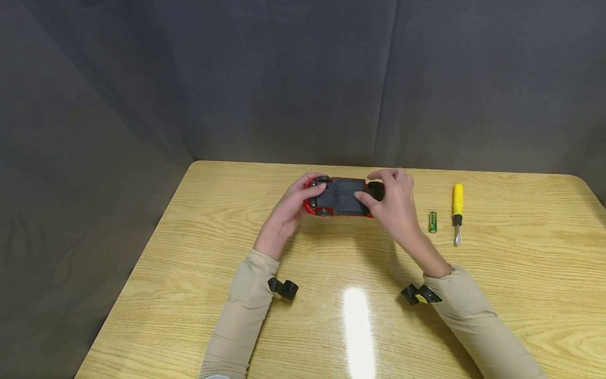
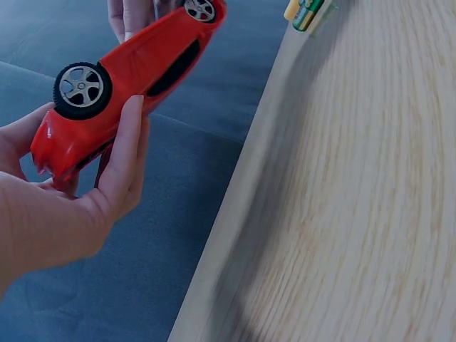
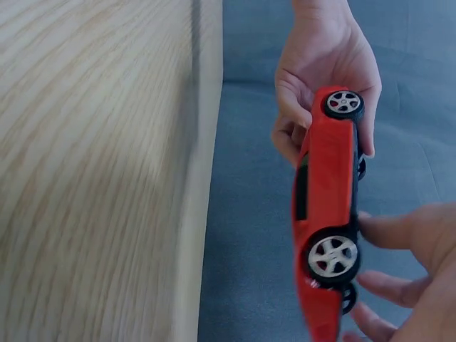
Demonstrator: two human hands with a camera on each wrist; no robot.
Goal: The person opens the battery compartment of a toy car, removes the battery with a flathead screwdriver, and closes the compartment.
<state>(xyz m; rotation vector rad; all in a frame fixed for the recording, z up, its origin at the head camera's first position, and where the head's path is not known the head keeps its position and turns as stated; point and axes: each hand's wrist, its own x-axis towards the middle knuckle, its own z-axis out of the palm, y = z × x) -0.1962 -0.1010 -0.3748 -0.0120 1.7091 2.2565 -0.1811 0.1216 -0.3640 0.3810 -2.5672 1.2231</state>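
A red toy car is held up over the far part of the table, its dark underside turned to the head camera. My left hand grips one end, the thumb lying over the underside by the wheels and the fingers along the red body. At the other end is my right hand. Its thumb touches the rectangular panel on the underside, and its fingers reach past the black wheel. In the right wrist view, the right hand's fingers are spread beside the underside.
On the wood-grain table, to the right of the car, lies a green battery. Next to it is a screwdriver with a yellow handle, its tip toward the near side. A dark curtain hangs behind the table's far edge.
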